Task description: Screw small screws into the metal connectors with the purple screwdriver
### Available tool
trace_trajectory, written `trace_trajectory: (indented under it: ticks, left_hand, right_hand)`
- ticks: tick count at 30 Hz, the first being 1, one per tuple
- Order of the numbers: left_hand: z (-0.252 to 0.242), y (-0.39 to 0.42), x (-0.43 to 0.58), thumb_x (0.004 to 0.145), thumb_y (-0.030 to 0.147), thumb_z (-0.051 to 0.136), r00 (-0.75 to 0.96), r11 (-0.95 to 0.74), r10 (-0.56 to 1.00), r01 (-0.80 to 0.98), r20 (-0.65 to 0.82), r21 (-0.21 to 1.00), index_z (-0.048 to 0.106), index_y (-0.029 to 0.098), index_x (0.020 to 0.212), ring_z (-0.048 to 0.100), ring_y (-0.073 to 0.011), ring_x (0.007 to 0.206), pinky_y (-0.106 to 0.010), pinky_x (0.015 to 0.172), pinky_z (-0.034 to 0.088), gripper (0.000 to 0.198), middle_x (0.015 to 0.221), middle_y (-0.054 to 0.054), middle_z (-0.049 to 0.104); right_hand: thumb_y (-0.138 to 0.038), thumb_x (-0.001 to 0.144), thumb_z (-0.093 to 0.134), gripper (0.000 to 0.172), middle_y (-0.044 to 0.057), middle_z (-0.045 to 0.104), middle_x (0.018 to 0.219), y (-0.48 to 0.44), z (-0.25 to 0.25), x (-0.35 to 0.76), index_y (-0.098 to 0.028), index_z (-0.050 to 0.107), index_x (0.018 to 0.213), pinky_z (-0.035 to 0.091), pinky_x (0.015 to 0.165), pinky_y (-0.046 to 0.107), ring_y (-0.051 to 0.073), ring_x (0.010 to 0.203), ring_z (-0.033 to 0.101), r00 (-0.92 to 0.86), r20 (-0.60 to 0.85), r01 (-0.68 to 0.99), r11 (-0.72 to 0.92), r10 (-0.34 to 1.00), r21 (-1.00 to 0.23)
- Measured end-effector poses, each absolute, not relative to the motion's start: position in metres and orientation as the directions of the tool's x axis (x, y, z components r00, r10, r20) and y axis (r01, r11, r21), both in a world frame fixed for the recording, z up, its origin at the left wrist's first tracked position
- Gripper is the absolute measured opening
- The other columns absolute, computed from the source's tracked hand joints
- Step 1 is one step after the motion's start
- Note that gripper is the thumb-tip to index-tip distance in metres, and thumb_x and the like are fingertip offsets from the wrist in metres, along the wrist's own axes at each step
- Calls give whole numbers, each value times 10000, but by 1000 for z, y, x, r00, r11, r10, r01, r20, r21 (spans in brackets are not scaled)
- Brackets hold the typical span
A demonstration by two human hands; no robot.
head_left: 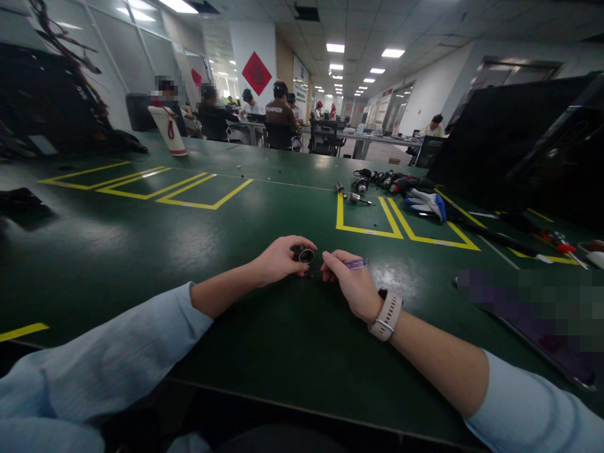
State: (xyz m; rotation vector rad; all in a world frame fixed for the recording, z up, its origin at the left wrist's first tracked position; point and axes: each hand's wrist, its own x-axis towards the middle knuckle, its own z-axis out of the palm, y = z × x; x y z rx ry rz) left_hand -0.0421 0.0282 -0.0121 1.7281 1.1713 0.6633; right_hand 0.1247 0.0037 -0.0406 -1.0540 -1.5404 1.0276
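Note:
My left hand (276,259) rests on the green table (141,239) with its fingers curled round a small black and silver cylindrical part (306,255). Just right of it, my right hand (352,283) is closed on a thin tool with a purple handle (356,263), whose tip points toward the part. A white watch sits on my right wrist. Both forearms in light blue sleeves lie on the table.
Further back lie several small metal parts (359,199), dark tools (387,180) and a white and blue glove (427,202) among yellow tape outlines (363,229). A red-handled tool (559,239) lies at right. Black screens stand right and left. People sit at far tables.

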Motion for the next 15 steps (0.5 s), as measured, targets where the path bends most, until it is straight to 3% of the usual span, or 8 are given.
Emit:
trace_trajectory:
  ticks: [10, 15]
  left_hand:
    - [-16, 29, -44, 653, 62, 589, 410, -146, 911, 425, -46, 893, 543, 131, 1026, 619, -143, 651, -321, 647, 522, 382, 818, -32, 631]
    - [-13, 28, -43, 651, 57, 600, 403, -105, 913, 388, -66, 916, 552, 135, 1060, 635, -178, 745, -358, 721, 524, 419, 885, -62, 648]
  right_hand:
    - [-306, 804, 473, 304, -16, 536, 493, 0, -29, 122, -184, 558, 538, 354, 508, 248, 119, 502, 506, -152, 244, 313, 281, 958, -907]
    - [-262, 767, 479, 292, -21, 509, 425, 6, -15, 118, -188, 537, 491, 303, 434, 242, 112, 422, 466, -151, 131, 456, 187, 980, -870]
